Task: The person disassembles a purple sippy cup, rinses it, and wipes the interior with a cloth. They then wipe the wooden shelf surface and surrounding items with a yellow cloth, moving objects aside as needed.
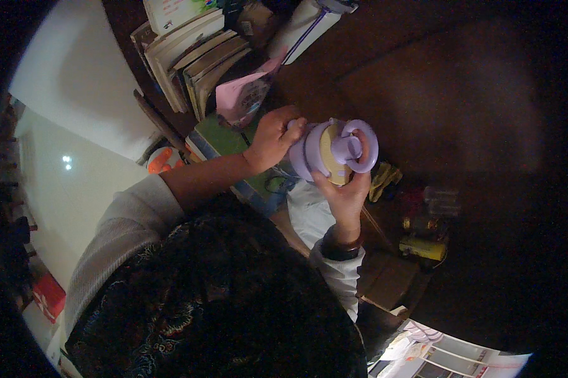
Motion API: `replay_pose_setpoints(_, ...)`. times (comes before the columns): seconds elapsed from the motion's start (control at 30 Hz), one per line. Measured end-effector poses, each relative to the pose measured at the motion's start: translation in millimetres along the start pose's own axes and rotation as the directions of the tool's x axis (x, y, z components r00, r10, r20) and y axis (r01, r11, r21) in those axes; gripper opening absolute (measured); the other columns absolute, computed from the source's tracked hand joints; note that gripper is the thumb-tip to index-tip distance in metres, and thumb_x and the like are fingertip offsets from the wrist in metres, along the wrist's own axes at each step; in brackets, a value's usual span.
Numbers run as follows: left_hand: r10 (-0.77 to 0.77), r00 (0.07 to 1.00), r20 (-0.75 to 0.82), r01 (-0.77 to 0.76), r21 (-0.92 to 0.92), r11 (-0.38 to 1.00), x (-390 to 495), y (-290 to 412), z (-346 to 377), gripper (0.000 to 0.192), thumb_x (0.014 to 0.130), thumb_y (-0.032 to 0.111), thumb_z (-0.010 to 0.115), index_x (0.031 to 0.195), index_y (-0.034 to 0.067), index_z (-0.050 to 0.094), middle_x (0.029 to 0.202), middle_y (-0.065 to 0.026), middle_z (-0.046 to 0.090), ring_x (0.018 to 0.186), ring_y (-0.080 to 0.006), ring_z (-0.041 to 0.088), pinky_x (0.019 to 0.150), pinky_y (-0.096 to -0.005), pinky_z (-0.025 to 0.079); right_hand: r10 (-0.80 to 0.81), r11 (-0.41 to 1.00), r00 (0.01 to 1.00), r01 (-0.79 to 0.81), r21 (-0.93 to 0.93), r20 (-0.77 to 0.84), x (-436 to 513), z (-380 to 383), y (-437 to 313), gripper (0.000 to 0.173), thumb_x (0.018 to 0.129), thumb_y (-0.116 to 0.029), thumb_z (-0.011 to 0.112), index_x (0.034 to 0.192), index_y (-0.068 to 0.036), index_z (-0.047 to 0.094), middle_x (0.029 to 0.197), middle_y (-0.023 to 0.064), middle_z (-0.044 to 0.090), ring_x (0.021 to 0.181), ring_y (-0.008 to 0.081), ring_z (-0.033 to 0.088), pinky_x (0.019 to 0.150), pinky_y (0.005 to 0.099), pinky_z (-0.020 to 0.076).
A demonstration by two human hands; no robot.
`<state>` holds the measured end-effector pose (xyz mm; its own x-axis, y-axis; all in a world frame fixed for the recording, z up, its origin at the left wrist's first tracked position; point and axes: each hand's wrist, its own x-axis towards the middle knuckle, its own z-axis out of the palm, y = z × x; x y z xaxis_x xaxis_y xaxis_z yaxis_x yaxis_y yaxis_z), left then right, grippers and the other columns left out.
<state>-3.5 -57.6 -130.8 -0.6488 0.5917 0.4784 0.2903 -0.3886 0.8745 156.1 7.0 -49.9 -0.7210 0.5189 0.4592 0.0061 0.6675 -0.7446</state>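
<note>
A purple plastic bottle or jug (310, 151) with a yellow band and a ring-shaped handle is held up in front of me, tilted, with its ring end to the right. My right hand (347, 196) grips the ring end from below, its thumb against the yellow band and a finger showing inside the ring. At the opposite end, my left hand (274, 137) pinches a small purple part with thumb and fingers. The far side of the bottle is hidden. Just under it lies a white plastic bag (310, 212).
Books (196, 66) stand at the upper left beside a pink container (241, 99) and a white container with a purple stripe (307, 33). A green box or book (227, 137) lies behind my left wrist. A yellow cylinder (422, 248) and a cardboard box (390, 279) are on the right.
</note>
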Motion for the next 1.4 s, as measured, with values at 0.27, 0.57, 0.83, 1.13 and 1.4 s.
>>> replay_pose_setpoints(0.27,0.007,0.999,-0.052,-0.006,0.011,1.000,3.4,4.6,2.8,0.031,0.093,0.028,0.053,0.078,0.001,0.057,0.072,-0.0162,0.055,0.067,-0.0346,0.055,0.061,-0.0402,0.042,0.023,0.987,0.999,-0.030,0.155,0.046,-3.0,1.2,8.5,0.095,0.063,-0.006,0.084,0.142,-0.001,0.030,0.130,0.0150,0.052,0.119,0.0272,0.053,0.101,0.0392,0.0423)
replay_pose_setpoints(0.57,-0.031,0.997,-0.066,0.029,-0.027,0.999,5.2,-2.7,3.9,0.031,0.093,0.027,0.054,0.077,0.001,0.056,0.070,-0.0166,0.052,0.064,-0.0331,0.052,0.060,-0.0391,0.041,0.262,0.954,0.953,-0.280,0.109,0.155,0.2,-20.2,4.0,0.099,0.064,-0.018,0.088,0.143,-0.003,0.031,0.135,0.0139,0.049,0.122,0.0275,0.051,0.103,0.0389,0.0398)
replay_pose_setpoints(0.83,0.034,0.993,-0.113,-0.035,-0.003,0.999,7.7,-0.2,5.1,0.028,0.094,0.022,0.053,0.076,0.000,0.056,0.068,-0.0151,0.052,0.062,-0.0291,0.051,0.058,-0.0376,0.041,0.062,0.998,0.998,-0.062,0.030,0.001,3.3,-8.6,17.9,0.097,0.059,-0.021,0.090,0.138,0.000,0.039,0.130,0.0146,0.050,0.119,0.0285,0.051,0.100,0.0387,0.0423)
replay_pose_setpoints(1.13,-0.029,0.996,-0.083,0.032,0.031,0.999,9.2,-6.0,6.0,0.029,0.094,0.023,0.053,0.077,0.001,0.057,0.069,-0.0161,0.055,0.064,-0.0321,0.055,0.059,-0.0395,0.042,0.048,0.988,0.993,-0.063,-0.140,-0.111,-5.8,3.9,11.5,0.100,0.057,-0.030,0.091,0.137,0.001,0.039,0.127,0.0160,0.051,0.115,0.0301,0.052,0.098,0.0386,0.0427)
replay_pose_setpoints(1.4,-0.029,0.999,-0.035,0.029,-0.007,1.000,6.6,-0.6,10.9,0.032,0.094,0.028,0.054,0.079,0.001,0.060,0.073,-0.0168,0.057,0.067,-0.0335,0.057,0.061,-0.0392,0.044,0.116,0.993,0.993,-0.117,-0.006,-0.034,-5.2,1.2,10.0,0.099,0.061,-0.027,0.090,0.139,0.001,0.036,0.129,0.0141,0.053,0.117,0.0250,0.053,0.099,0.0372,0.0428)
